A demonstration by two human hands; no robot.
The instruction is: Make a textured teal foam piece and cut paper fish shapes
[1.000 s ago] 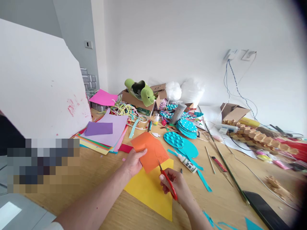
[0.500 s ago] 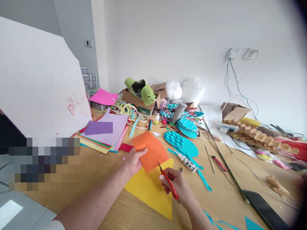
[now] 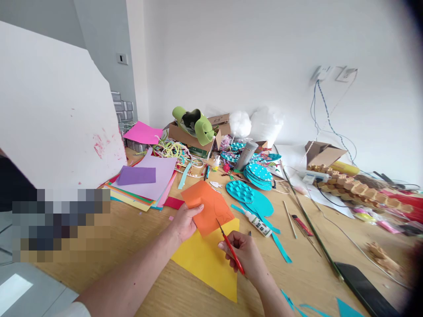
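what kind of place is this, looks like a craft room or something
Most likely a craft workspace. The wooden table holds a stack of coloured paper sheets, a glue bottle and teal cut-out shapes, and the right hand has red scissors at an orange sheet held by the left hand.

An orange paper sheet (image 3: 208, 207) is pinched by the left hand (image 3: 183, 223). Red scissors (image 3: 230, 247), gripped by the right hand (image 3: 246, 257), are set against its edge above a yellow sheet (image 3: 205, 262).

Left hand (image 3: 183, 223) pinching, thumb on top; right hand (image 3: 243, 257) fisted, fingers curled, forearms converging.
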